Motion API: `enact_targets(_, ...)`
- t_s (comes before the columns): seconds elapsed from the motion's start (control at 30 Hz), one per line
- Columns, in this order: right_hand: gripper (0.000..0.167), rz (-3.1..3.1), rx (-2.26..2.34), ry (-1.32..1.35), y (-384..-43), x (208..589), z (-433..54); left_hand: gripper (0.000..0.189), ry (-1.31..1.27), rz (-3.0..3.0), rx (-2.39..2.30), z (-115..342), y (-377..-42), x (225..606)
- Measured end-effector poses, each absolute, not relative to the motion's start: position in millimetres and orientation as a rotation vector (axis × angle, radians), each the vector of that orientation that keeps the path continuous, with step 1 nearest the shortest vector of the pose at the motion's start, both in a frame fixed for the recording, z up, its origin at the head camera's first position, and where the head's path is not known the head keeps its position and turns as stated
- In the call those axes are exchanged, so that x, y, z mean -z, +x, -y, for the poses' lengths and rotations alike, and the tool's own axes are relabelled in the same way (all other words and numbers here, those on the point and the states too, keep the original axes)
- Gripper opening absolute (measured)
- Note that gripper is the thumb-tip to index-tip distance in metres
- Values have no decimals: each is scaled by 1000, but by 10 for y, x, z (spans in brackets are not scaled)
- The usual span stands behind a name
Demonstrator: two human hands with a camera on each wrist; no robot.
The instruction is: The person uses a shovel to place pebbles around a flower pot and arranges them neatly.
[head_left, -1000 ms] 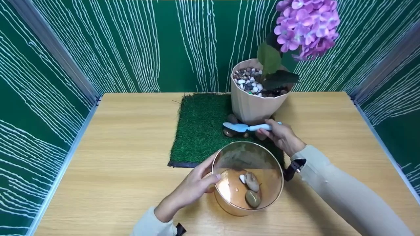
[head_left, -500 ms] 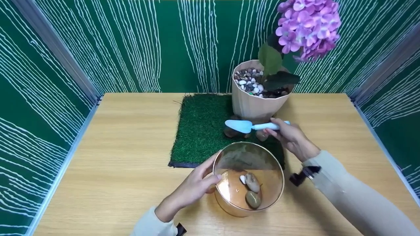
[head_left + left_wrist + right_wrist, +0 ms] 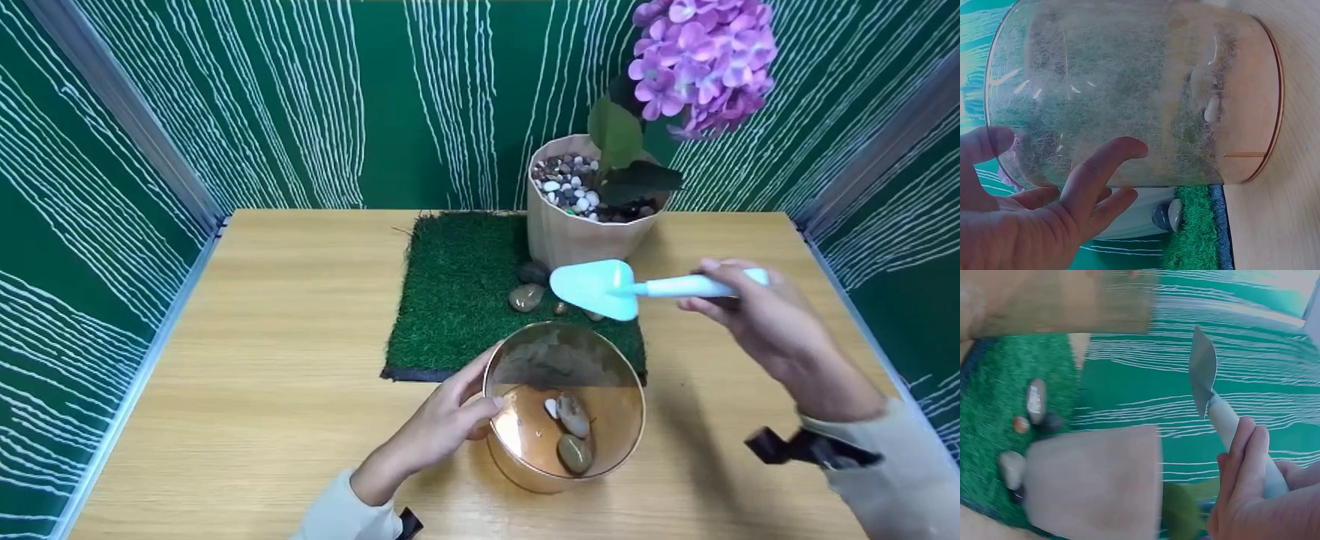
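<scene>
- A green wall stands behind a wooden table.
- Lower centre: the left hand grips the amber container, stones inside.
- Centre right: the right hand, well apart, clasps the blue trowel near the grass mat.
- Seemingly mid-scooping; the next move would call for a low, level blade.

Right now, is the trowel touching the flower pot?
Apart. The right wrist view shows it: a patch of striped green wall is plainly visible between the trowel and the flower pot.
</scene>
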State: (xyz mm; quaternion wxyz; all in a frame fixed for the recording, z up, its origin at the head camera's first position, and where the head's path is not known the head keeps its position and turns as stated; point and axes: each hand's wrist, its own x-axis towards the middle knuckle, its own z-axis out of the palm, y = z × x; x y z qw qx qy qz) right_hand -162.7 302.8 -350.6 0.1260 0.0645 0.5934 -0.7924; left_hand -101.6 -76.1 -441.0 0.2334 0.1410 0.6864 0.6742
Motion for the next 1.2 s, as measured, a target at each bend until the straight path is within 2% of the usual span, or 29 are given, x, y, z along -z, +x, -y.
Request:
enact_targets(0.27,16,-2105,2145,-151,-1396,3329,-2974,71,391,-1904,-1852,776,-1010,4409)
enact_targets(0.47,6,-2657,1583,-536,-1263,3281,-2709,71,383,-1918,-1839,778,-1003,4405)
enact_targets(0.8,15,-2813,1045,-1113,-1236,3436,-2351,71,376,-1886,-1842,779,-998,4409)
enact_targets(0.97,12,-2718,951,-1245,-1256,3486,-2243,71,395,-1874,-1852,779,-995,4405)
enact_targets(1.2,10,-2594,793,-1251,-1241,3511,-2144,71,401,-1875,-1859,776,-1002,4413)
